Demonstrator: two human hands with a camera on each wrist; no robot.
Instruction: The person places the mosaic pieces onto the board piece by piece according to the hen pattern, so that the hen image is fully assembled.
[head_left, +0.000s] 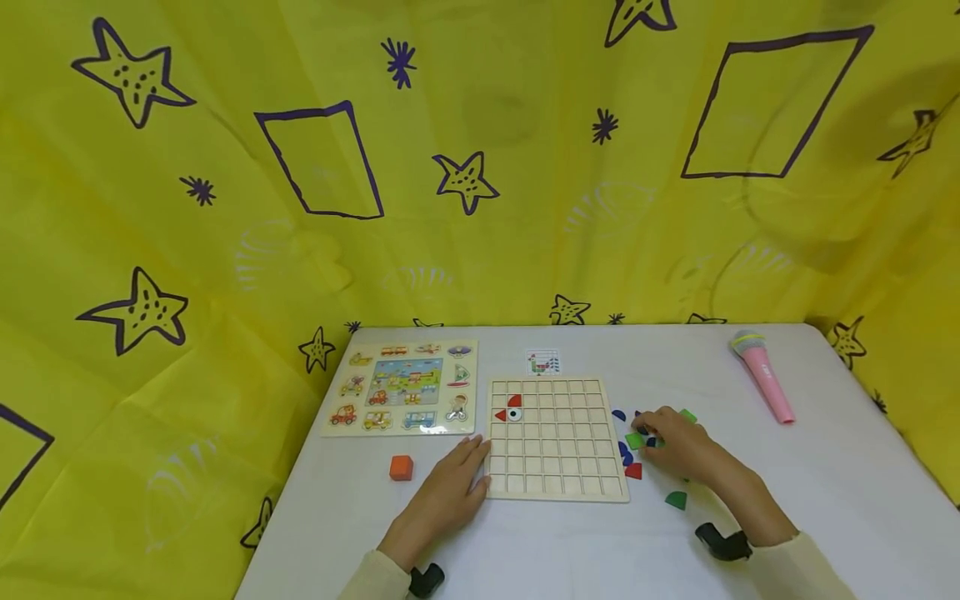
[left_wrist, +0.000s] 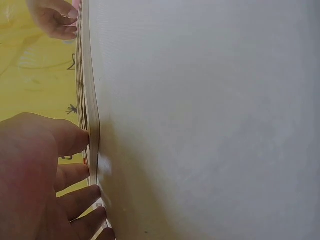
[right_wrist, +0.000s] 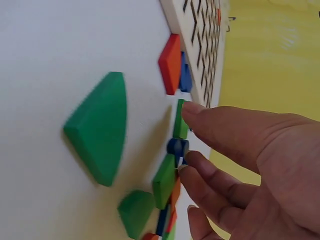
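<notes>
A pale wooden grid board [head_left: 557,458] lies on the table with red pieces [head_left: 514,401] and a round eye piece [head_left: 514,414] in its upper left cells. My left hand [head_left: 450,483] touches the board's left edge, thumb and fingertips against its side [left_wrist: 93,110]. Right of the board, my right hand [head_left: 682,446] reaches down among loose coloured pieces. Its thumb is by a light green piece [right_wrist: 181,119], with the other fingertips near small blue pieces [right_wrist: 176,146]; a gap shows between thumb and fingers. A dark green quarter-round piece [head_left: 677,500] lies nearer me.
A picture card [head_left: 543,362] lies behind the board. To the left are a vehicle puzzle board [head_left: 480,387] and an orange cube [head_left: 401,467]. A pink toy microphone [head_left: 765,379] lies at the back right. Yellow patterned cloth [head_left: 495,267] hangs behind the table.
</notes>
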